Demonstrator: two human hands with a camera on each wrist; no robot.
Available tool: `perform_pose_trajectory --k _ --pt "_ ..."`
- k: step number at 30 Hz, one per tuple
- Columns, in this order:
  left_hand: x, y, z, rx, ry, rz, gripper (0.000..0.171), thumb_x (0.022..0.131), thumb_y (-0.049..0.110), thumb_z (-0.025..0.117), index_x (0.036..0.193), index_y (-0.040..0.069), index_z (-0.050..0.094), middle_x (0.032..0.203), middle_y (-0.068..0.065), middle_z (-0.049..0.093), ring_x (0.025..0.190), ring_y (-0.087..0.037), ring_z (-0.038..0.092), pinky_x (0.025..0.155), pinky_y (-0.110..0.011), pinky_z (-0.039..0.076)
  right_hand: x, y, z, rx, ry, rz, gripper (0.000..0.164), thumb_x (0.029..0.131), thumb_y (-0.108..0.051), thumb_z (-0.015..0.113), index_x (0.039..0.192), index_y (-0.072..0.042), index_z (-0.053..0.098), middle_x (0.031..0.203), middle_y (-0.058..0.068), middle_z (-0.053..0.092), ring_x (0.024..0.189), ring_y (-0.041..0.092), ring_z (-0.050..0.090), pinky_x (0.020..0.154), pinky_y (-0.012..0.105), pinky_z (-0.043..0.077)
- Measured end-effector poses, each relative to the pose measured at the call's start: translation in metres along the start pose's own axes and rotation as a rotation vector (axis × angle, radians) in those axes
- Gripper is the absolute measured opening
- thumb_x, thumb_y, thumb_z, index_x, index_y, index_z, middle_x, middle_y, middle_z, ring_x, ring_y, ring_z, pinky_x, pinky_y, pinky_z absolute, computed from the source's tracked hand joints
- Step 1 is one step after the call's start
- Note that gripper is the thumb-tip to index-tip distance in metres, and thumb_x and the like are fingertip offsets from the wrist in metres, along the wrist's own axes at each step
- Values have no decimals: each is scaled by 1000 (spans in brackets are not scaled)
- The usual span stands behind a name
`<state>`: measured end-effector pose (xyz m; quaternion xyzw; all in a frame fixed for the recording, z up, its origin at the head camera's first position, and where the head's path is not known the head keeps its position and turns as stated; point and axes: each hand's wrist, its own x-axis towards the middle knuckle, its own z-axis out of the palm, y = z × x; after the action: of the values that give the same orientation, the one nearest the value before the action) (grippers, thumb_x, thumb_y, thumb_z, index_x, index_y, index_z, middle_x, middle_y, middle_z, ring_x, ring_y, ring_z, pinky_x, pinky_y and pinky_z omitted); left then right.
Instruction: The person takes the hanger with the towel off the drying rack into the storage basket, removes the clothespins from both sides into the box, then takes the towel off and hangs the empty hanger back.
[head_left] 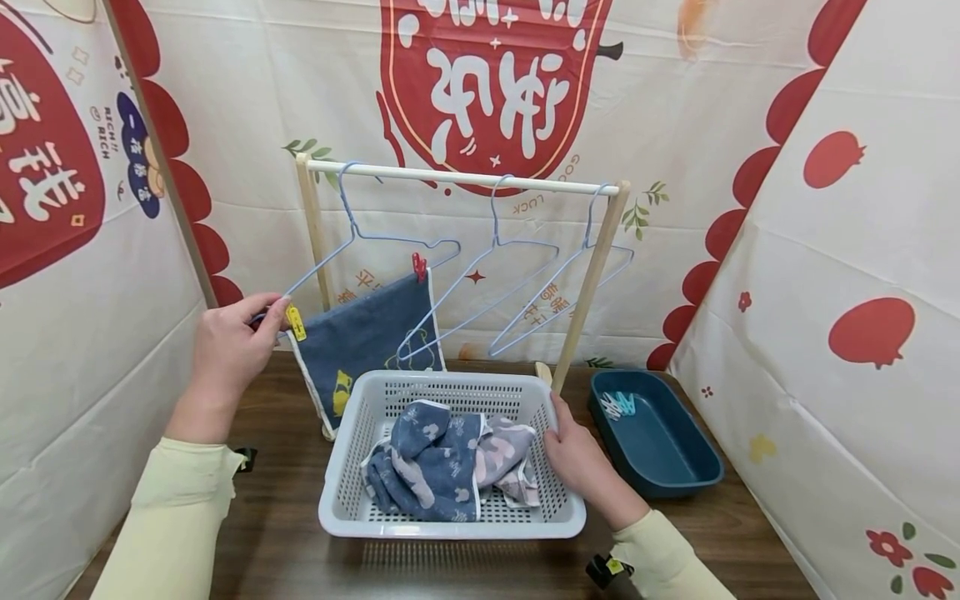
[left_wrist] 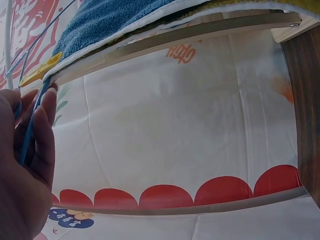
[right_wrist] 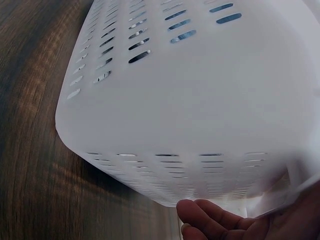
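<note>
pinching the hanger (head_left: 390, 239) beside the yellow clip (head_left: 296, 323), the left hand (head_left: 236, 342) seems to be settling the blue cloth (head_left: 367, 325), which hangs there by a red clip (head_left: 420, 267) too; next probably calls for freeing this hand for the cloths (head_left: 450, 458) in the basket (head_left: 450, 529), whose right rim the right hand (head_left: 579, 450) grips.

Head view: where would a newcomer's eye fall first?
Probably on the white basket at front centre, heaped with blue and pinkish cloths, the right hand gripping its right side. Behind it to the left, a blue towel hangs from a hanger by yellow and red clips, the left hand pinching the hanger's left end.
</note>
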<state>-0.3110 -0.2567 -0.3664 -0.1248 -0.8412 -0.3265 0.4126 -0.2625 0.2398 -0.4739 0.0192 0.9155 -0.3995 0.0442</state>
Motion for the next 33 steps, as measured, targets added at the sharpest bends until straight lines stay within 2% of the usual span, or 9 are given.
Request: perform_pose_trajectory --k 11,18,20,23,25,27,29,33 --pt "0 0 1 -3 100 108 17 103 8 80 115 -3 83 85 -19 79 62 -34 73 68 0 38 -1 0 0 13 -6 -2 71 117 -22 45 178 -20 11 156 34 54 94 31 80 59 46 66" --pt "1 1 1 -6 128 139 15 102 6 80 113 -4 82 84 -20 79 62 -34 72 69 0 38 -1 0 0 14 -9 -4 71 117 -22 46 178 -20 11 155 35 54 93 31 80 57 46 66" --pt "1 1 2 -13 141 146 15 102 6 81 112 -4 82 84 -19 79 63 -28 71 70 0 39 0 0 0 14 -8 -5 71 117 -21 46 178 -20 11 155 35 54 94 31 80 57 46 66" --pt "1 1 2 -45 165 149 14 101 6 82 111 -3 83 83 -17 79 68 -2 67 71 -1 41 0 1 0 14 -4 -3 71 116 -21 46 178 -20 11 155 35 54 94 31 80 57 46 66" --pt "2 2 2 -82 185 146 13 100 5 83 110 -3 83 83 -17 79 73 15 60 72 -1 43 0 2 1 13 -2 -2 70 116 -21 45 178 -20 11 154 35 54 94 31 80 58 46 66" --pt "2 3 2 -117 204 136 13 99 4 84 109 -4 83 83 -18 79 76 26 53 71 -1 44 0 2 1 12 -3 1 71 116 -21 45 178 -20 11 155 35 54 93 31 80 57 46 66" --pt "3 4 1 -145 221 125 12 98 2 84 107 -5 83 82 -20 78 75 28 54 71 -2 45 0 2 1 12 -5 0 70 116 -21 45 178 -20 11 155 35 54 93 31 80 57 46 66" --pt "3 7 -1 -218 241 70 9 97 -3 82 105 -9 82 81 -24 76 70 20 60 69 -3 48 1 2 0 12 -5 -3 70 116 -21 45 178 -20 11 154 35 54 93 31 80 57 46 66"
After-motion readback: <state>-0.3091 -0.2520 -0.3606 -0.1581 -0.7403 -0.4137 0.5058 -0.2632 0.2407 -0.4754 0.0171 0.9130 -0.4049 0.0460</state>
